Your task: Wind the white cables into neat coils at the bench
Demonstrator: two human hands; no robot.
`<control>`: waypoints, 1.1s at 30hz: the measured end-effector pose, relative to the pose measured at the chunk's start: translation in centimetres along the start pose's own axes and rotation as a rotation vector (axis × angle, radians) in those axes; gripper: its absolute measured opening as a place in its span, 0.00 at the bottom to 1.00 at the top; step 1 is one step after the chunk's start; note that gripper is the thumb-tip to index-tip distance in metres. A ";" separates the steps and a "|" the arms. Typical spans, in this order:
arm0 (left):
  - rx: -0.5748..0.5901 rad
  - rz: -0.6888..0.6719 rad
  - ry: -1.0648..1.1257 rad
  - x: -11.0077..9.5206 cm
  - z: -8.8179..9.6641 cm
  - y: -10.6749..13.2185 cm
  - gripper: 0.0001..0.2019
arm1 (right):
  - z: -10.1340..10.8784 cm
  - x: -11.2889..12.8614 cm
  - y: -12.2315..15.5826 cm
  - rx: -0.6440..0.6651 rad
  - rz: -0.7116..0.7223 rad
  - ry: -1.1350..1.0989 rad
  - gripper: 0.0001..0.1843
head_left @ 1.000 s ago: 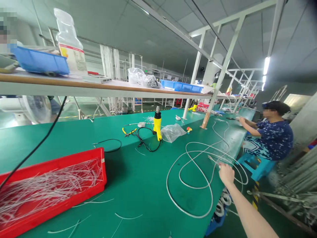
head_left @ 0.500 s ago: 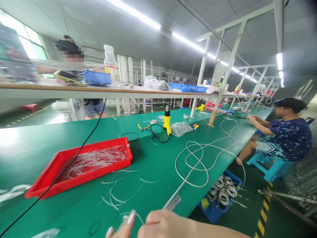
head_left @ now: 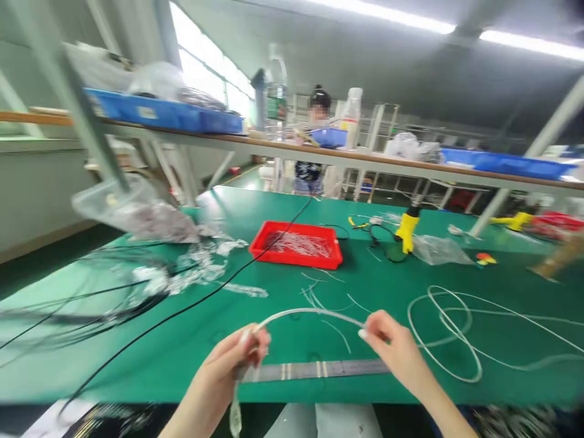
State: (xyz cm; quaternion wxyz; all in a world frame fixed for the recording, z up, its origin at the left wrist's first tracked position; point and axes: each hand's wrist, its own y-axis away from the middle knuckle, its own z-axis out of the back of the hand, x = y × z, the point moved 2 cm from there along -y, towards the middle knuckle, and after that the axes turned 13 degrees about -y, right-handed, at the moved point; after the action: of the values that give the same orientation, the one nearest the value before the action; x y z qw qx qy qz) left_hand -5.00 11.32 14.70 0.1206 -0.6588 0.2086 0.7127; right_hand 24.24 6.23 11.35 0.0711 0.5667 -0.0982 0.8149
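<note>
left hand [head_left: 230,359], right hand [head_left: 395,347], holding white cable [head_left: 310,311] arched between

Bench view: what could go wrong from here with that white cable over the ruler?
The white cable, held between the left hand and right hand, bows above the ruler instead of lying along it, so any length read could be off. A pale tail hangs below the left hand past the bench edge and might snag. The black cable runs across the mat near the left hand and could tangle.
</note>
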 end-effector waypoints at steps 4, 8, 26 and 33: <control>0.202 0.018 0.021 1.2 -1.9 0.2 0.05 | -0.7 1.3 0.9 -0.073 0.117 0.081 0.18; 0.247 0.088 0.322 1.7 -3.2 0.9 0.16 | -1.5 2.3 0.9 -0.256 0.336 0.244 0.19; 0.046 -0.049 -0.198 -0.7 -4.6 -0.9 0.17 | -8.3 8.0 3.6 0.016 1.124 0.454 0.15; 0.165 0.203 0.240 -1.2 -6.8 -1.6 0.22 | -6.8 7.1 -1.2 0.000 0.503 -0.267 0.23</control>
State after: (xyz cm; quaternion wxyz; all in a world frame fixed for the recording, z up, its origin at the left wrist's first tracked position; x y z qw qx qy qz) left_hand 1.93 9.75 15.38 0.0760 -0.7025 0.3448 0.6180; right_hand 15.88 9.06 15.79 -0.1471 0.6268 -0.2442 0.7251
